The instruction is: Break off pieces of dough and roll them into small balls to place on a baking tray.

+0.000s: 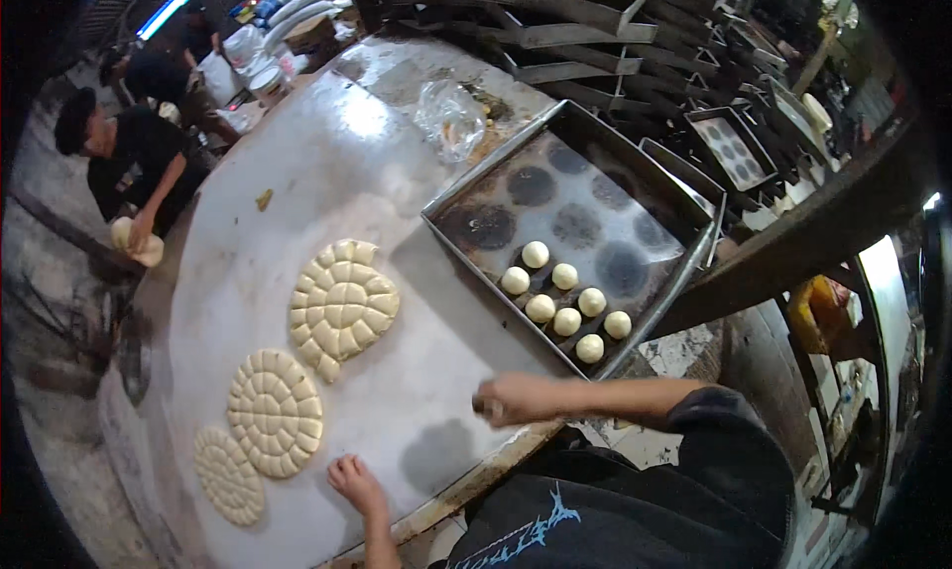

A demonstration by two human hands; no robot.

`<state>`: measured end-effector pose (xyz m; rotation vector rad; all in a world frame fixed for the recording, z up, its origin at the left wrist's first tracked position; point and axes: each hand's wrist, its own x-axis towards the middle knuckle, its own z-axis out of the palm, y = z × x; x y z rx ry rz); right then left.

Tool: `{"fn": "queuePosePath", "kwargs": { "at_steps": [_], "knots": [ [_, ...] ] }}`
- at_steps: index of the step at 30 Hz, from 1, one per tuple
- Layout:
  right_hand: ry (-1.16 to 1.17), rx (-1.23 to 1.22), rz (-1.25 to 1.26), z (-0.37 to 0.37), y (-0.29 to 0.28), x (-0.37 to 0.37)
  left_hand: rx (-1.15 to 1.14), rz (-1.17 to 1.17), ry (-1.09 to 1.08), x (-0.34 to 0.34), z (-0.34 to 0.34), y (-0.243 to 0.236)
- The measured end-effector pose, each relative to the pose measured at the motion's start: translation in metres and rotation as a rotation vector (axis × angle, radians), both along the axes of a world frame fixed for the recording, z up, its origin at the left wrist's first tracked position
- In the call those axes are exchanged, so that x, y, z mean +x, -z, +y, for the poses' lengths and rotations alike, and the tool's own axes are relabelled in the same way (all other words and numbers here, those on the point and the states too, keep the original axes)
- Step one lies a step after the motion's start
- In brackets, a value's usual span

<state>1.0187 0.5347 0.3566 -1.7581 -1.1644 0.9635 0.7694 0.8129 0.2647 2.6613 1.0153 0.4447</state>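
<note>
Lying on the tabletop (pixel 233 262) are three scored dough discs (pixel 276 413), eight dough balls (pixel 567 321) in one tray (pixel 621 270) to their right; left hand (pixel 358 485) loosely open, seemingly empty; right hand (pixel 521 398) curled, hold impossible to tell.

From my head, the fisheye looks down and forward on my left grip (pixel 359 487), right grip (pixel 521 400) and the bench (pixel 238 262). It reaches past the bench's far edge.

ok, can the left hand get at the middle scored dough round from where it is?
Probably yes: only bare tabletop shows between the left hand and the dough round, and nothing covers it.
</note>
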Motion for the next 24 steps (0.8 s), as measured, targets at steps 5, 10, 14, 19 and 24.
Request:
{"fn": "queuePosePath", "kwargs": {
  "at_steps": [5, 10, 14, 19, 24],
  "knots": [
    [0.465, 0.095, -0.494, -0.017, -0.019, 0.157, 0.084, 0.251, -0.053, -0.003, -0.043, -0.017],
    [0.446, -0.235, -0.693, -0.01, 0.043, 0.22, -0.631, 0.038, -0.009, 0.084, -0.041, -0.078],
    [0.652, -0.276, -0.572, -0.032, 0.026, 0.184, -0.863, -0.195, 0.512, 0.228, -0.099, -0.118],
    [1.062, 0.207, -0.58, -0.08, -0.04, 0.117, -0.152, 0.11, 0.802, 0.372, -0.162, -0.095],
    [1.131, 0.28, -0.486, -0.094, -0.069, 0.031, 0.049, 0.41, 0.735, 0.379, -0.151, -0.066]
  ]
}}
